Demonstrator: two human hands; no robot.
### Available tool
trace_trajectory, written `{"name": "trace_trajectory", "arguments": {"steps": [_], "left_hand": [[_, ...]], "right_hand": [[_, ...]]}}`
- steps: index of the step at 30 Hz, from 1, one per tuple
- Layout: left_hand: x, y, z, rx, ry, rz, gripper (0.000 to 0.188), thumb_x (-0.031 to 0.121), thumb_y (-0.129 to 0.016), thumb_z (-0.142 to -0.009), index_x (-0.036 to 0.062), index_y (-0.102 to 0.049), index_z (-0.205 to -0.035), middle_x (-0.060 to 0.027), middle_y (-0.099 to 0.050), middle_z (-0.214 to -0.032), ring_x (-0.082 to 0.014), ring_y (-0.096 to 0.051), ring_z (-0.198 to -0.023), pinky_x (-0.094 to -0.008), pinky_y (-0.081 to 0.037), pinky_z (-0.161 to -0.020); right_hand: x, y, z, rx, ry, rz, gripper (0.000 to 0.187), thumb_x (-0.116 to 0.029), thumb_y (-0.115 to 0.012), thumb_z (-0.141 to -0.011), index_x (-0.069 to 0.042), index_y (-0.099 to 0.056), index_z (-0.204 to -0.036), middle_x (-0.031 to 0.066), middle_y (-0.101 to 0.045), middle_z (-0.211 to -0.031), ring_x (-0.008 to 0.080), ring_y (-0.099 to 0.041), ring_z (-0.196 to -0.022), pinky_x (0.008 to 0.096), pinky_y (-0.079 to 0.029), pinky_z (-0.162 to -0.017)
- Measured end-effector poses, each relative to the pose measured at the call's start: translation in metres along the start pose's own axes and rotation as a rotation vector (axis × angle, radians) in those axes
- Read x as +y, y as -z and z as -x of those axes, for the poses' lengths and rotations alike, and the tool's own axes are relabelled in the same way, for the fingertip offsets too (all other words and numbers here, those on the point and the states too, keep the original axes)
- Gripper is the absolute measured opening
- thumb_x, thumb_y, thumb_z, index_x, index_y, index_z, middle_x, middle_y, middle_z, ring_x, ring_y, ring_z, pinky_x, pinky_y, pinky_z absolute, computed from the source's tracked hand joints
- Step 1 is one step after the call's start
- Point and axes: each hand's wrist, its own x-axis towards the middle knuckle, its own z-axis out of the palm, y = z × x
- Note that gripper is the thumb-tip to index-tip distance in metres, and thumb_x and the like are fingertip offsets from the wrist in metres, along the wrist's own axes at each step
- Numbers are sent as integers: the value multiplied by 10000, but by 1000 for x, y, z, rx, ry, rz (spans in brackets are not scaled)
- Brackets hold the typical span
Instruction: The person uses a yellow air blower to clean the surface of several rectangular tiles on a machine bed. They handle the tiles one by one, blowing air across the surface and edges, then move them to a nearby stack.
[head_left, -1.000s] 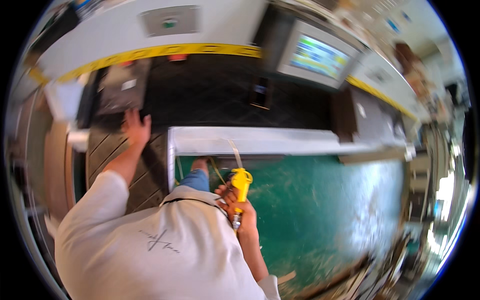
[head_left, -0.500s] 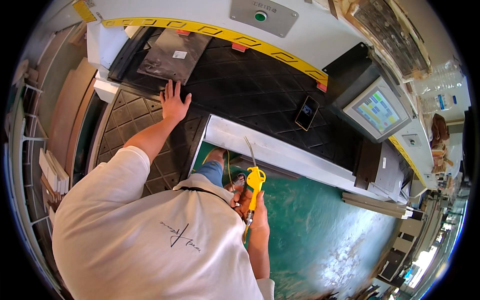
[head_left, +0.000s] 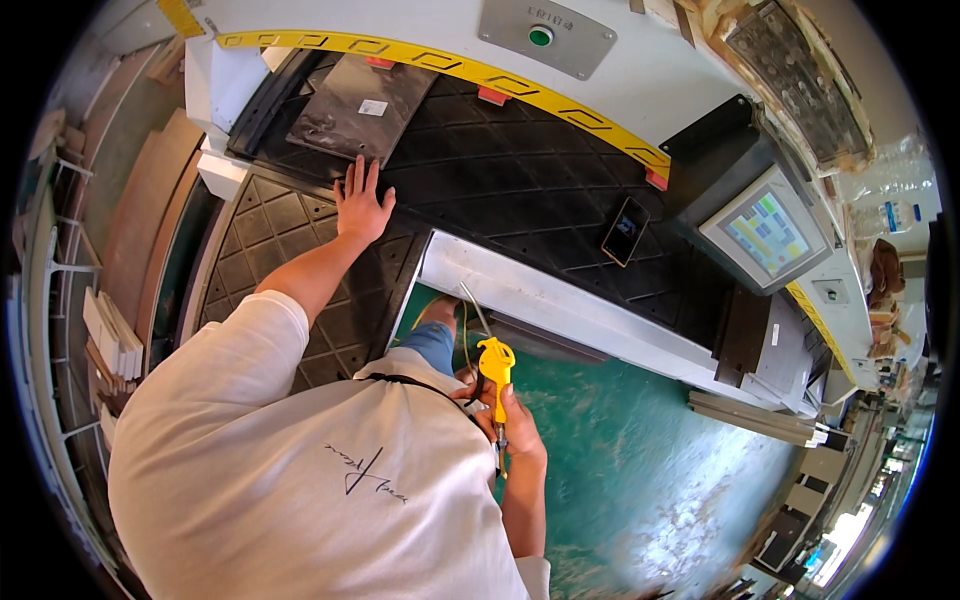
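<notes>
My left hand (head_left: 364, 206) lies flat with its fingers spread on the black grooved bed (head_left: 470, 165). Its fingertips reach the near edge of a dark brown panel (head_left: 345, 120), which bears a small white label. Whether they press on the panel or only rest beside it, I cannot tell. In my right hand (head_left: 515, 425), close by my body, is a yellow air blow gun (head_left: 494, 368). Its thin metal nozzle points up and to the left, and a hose fitting sits below the grip. Part of my right hand's fingers is hidden behind the gun.
A phone (head_left: 626, 231) lies on the bed to the right. A touchscreen panel (head_left: 768, 230) juts out beyond it. The yellow-edged machine beam (head_left: 450, 62) spans the far side, with a green button (head_left: 540, 37) above. Brown boards (head_left: 752, 345) stand at the right.
The blow gun has shifted left and now stands more upright, its nozzle leaning further left. My left hand keeps its place at the panel's edge. The whole view has shifted slightly.
</notes>
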Motion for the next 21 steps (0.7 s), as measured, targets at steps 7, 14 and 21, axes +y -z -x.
{"name": "trace_trajectory", "arguments": {"steps": [7,14,21], "left_hand": [[-2,1,0,4,6,0,711,492,-538,-1022,190,-347,-1636,-115,-228,-1739,-338,-274,-1574,-620,-196,-1262],[-1,1,0,39,-11,27,702,481,-554,-1013,175,-376,-1620,-119,-247,-1730,-345,-301,-1558,-618,-210,-1258],[-1,1,2,36,-9,5,705,469,-569,-1019,168,-366,-1623,-126,-262,-1723,-342,-298,-1559,-595,-224,-1254]], "right_hand": [[-3,-3,-8,-31,-12,86,672,-611,-424,-1090,17,-549,-1295,70,-648,-995,62,-425,-508,226,-321,-478],[-4,-10,-11,-18,36,214,552,-512,-500,-1104,-6,-549,-1318,11,-620,-950,34,-417,-535,218,-338,-493],[-4,-14,-12,-13,73,248,480,-459,-524,-1110,-21,-567,-1301,-23,-607,-919,19,-408,-567,208,-341,-524]]}}
